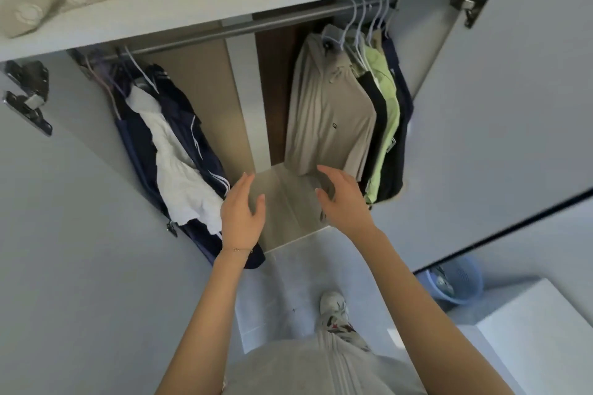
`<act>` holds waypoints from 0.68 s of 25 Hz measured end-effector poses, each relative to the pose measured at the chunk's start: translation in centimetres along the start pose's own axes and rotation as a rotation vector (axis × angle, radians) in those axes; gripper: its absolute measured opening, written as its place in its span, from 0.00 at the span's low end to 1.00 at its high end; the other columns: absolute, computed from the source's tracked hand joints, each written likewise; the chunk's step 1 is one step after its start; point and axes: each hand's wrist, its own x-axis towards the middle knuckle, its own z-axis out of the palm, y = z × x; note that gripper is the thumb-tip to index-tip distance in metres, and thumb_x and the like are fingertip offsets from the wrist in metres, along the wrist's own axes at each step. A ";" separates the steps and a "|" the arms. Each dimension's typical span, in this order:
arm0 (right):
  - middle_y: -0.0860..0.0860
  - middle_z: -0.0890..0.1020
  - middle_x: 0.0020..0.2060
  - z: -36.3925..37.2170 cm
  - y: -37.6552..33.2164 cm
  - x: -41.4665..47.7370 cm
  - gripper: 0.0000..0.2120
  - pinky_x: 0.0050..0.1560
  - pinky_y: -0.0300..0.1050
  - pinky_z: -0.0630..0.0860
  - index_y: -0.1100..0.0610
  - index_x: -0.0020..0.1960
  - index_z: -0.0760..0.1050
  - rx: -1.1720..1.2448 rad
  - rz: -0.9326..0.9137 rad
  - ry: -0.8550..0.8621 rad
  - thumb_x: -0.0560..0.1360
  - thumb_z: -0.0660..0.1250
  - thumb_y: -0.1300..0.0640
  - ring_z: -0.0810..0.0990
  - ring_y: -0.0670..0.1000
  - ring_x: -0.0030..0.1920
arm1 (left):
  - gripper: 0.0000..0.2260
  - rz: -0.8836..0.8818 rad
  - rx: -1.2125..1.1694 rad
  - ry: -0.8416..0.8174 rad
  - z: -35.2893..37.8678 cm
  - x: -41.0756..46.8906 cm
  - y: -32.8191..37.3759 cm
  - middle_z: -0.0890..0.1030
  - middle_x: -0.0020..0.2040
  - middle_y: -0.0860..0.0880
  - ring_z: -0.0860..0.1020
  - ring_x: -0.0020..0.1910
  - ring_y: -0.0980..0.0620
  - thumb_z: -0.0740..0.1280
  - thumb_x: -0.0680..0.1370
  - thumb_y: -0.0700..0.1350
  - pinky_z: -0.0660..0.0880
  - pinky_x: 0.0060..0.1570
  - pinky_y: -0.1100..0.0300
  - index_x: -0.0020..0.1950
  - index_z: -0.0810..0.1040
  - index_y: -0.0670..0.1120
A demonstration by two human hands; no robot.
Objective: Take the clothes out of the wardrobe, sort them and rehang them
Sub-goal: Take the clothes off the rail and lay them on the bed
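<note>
While soft navy track jackets [179,106] hang left on the grey metal rail [199,36], the left hand [242,212] and right hand [340,199] spread empty mid-wardrobe; rightward, the limp, light beige zip-up top [330,115] seems best lifted by its white hanger hook [352,18].

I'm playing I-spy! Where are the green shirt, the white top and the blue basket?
green shirt [391,119], head view, middle of its hanging side.
white top [179,167], head view, its crumpled middle.
blue basket [467,280], head view, its slotted wall.
</note>
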 end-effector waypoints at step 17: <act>0.61 0.63 0.73 -5.5 9.0 23.8 0.27 0.74 0.55 0.57 0.58 0.75 0.62 -0.217 -0.025 -0.074 0.78 0.64 0.60 0.57 0.62 0.75 | 0.21 -0.126 0.033 0.164 9.0 13.8 6.3 0.70 0.72 0.45 0.67 0.72 0.47 0.63 0.81 0.43 0.63 0.73 0.48 0.74 0.67 0.43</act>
